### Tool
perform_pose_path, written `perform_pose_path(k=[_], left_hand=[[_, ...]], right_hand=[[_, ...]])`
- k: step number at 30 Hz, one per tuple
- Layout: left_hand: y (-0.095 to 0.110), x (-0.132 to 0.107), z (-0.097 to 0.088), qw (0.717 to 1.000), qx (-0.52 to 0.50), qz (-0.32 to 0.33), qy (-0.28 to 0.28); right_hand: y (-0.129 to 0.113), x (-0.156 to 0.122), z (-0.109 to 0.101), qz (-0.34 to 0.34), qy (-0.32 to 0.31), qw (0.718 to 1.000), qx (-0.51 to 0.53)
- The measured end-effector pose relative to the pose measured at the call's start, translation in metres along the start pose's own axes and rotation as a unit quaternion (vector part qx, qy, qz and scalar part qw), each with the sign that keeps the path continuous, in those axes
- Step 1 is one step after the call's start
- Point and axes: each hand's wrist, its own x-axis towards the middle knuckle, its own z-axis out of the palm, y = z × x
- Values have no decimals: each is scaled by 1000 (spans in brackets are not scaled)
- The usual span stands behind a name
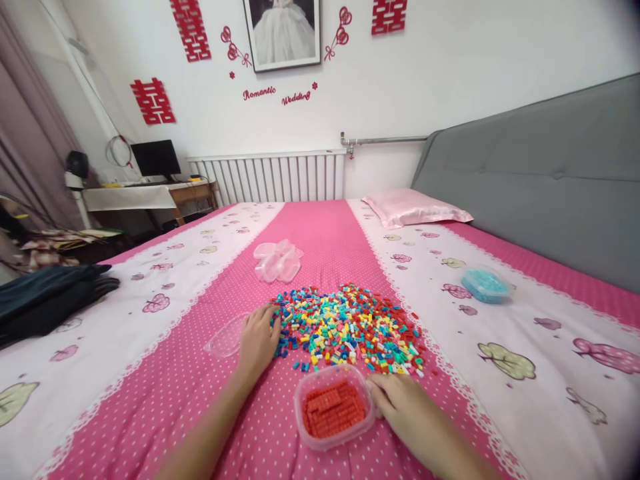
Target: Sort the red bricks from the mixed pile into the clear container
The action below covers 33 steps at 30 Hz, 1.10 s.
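Note:
A heap of small bricks in several colours [350, 327] lies on the pink dotted bedspread [150, 400]. My left hand [257, 340] rests at the heap's left edge, fingers curled down onto the bricks there. In front of the heap stands a clear plastic tub of red bricks [333, 407]. My right hand [405, 407] lies beside the tub's right rim, fingers bent and touching it. Whether either hand pinches a brick is hidden.
A clear lid [226, 338] lies left of my left hand. Crumpled clear bags [278, 260] lie beyond the heap. A tub of blue bricks [485, 285] sits at right. A pink pillow [415, 208], grey headboard [540, 173], dark clothes [45, 300].

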Motion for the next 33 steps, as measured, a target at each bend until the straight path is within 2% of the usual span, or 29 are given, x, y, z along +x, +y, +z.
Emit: perform_pose_path(k=[3,6,11,16,23,33], left_hand=[[-14,23,-3,998,53,-31,-26],[-24,46,-3,992,88,-38,-84],[-26,68,0,983,120,-34,-136],[-19,70,7,982,136,-13,-130],[-19,70,12,983,129,25,-129],[-31,65,10,989,81,-29,-116]], right_hand=[[-1,0,0,7,-3,1000,-5],[-4,-1,-3,12,-12,1000,-12],[-10,-2,-8,21,-17,999,-23],[-12,-5,-11,29,-14,999,-15],[-11,-5,-11,6,2,1000,-4],[-10,-6,-11,5,-2,1000,-10]])
